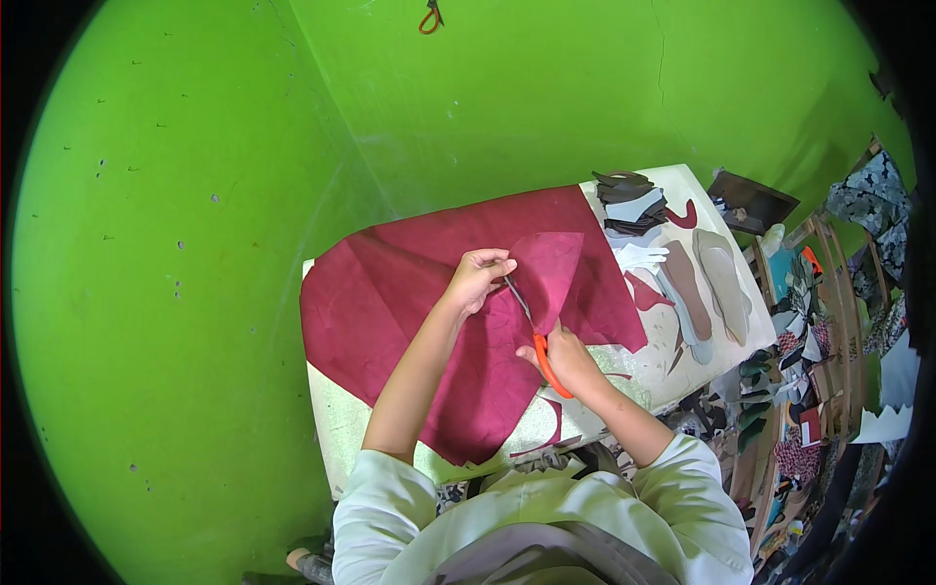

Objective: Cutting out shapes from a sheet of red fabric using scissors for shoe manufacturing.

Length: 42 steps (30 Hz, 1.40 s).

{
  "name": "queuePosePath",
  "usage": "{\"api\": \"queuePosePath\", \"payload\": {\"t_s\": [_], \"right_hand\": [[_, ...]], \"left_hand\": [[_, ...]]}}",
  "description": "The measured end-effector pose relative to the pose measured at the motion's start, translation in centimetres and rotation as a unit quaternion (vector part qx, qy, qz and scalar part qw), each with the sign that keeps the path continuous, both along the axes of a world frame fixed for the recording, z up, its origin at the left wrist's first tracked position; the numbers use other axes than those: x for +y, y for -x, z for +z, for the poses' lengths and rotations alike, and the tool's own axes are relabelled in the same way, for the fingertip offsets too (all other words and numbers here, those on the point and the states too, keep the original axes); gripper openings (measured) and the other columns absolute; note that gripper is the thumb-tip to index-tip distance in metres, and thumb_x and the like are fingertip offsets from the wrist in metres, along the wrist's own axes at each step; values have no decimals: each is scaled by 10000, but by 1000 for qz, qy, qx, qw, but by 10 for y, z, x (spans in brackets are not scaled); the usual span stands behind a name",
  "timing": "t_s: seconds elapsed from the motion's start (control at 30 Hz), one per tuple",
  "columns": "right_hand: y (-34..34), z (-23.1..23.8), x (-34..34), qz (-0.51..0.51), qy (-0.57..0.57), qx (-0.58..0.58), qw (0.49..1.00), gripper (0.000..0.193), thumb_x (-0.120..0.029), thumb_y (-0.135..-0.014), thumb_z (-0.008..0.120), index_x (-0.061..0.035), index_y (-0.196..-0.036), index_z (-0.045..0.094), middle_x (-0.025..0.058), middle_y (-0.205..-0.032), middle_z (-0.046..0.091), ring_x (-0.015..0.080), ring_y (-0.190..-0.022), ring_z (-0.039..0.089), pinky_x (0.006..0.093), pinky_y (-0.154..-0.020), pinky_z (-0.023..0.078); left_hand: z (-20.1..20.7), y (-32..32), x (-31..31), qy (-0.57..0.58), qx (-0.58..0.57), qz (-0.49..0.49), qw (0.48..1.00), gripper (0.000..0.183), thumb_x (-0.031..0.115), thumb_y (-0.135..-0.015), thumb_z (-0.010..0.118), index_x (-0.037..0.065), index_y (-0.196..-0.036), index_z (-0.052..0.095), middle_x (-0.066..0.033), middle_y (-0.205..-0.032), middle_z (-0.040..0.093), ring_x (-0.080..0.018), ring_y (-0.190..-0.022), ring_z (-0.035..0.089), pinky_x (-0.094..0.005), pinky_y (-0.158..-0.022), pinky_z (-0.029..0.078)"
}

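Note:
A large sheet of dark red material [400, 283], fabric or thin leather, spreads over the white table [668, 375]. My left hand [480, 279] pinches the sheet near its middle, beside the tips of a pair of scissors. In my right hand [568, 359] are the scissors [552, 369], with orange handles and dark blades pointing away and to the left. The blades lie at the material, where a raised flap [548, 268] of it stands up between my hands. How far apart the blades are is hard to make out.
Insole-shaped pieces [720, 278] and a pile of dark and grey cut pieces [632, 202] lie on the table's right side. Red scraps [648, 292] lie nearby. Crowded wooden shelves [829, 322] stand at right. Green walls rise behind; orange-handled scissors [429, 18] hang there.

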State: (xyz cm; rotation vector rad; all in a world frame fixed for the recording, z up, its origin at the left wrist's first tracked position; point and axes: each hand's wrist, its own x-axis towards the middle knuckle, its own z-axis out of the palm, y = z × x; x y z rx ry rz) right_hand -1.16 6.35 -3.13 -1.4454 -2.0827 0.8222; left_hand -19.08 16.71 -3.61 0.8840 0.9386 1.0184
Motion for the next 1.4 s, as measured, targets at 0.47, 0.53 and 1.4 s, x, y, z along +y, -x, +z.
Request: {"api": "queuePosePath", "payload": {"t_s": [0.47, 0.53, 1.4], "right_hand": [[2, -1, 3, -20, 4, -28, 999, 893, -554, -700, 584, 241, -1024, 340, 308, -696, 545, 412, -707, 585, 408, -598, 489], [5, 1, 3, -22, 17, -34, 999, 752, -467, -717, 608, 174, -1020, 357, 300, -733, 546, 430, -740, 562, 429, -634, 466], [-106, 18, 0, -56, 130, 74, 987, 555, -522, -791, 511, 21, -898, 476, 145, -645, 539, 218, -572, 549, 305, -532, 428]], "left_hand": [[-5, -2, 0, 6, -16, 30, 999, 92, 12, -779, 587, 14, -868, 610, -28, -765, 591, -117, -687, 561, -277, -646, 494], [-6, -3, 0, 8, -21, 38, 999, 94, 11, -779, 586, 13, -870, 610, -29, -766, 592, -118, -691, 563, -279, -647, 495], [52, -7, -38, -58, -82, 122, 987, 62, 89, -830, 552, 59, -884, 552, 9, -781, 530, -68, -653, 525, -231, -602, 492]]}}
